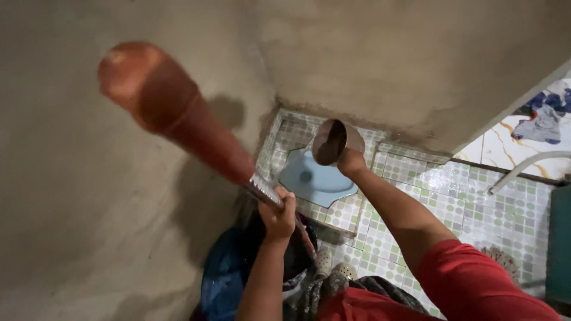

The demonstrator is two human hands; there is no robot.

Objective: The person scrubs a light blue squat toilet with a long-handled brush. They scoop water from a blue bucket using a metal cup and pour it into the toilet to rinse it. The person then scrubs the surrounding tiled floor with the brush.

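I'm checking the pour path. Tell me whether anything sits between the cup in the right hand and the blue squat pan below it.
Nothing visible does. The right hand holds the cup tilted above the blue squat pan, with open air between them. The long brush in the left hand is off to the left, its handle angled away from that gap.

Left hand (278, 215) fisted and raised, right hand (351, 161) outstretched, gripping

The squat pan (315, 178) sits in the tiled floor (476, 202), seemingly below the mug (333, 142).

Red-handled brush (178, 113) raised upright; brown mug (333, 141) tilted above the blue squat pan (312, 178).
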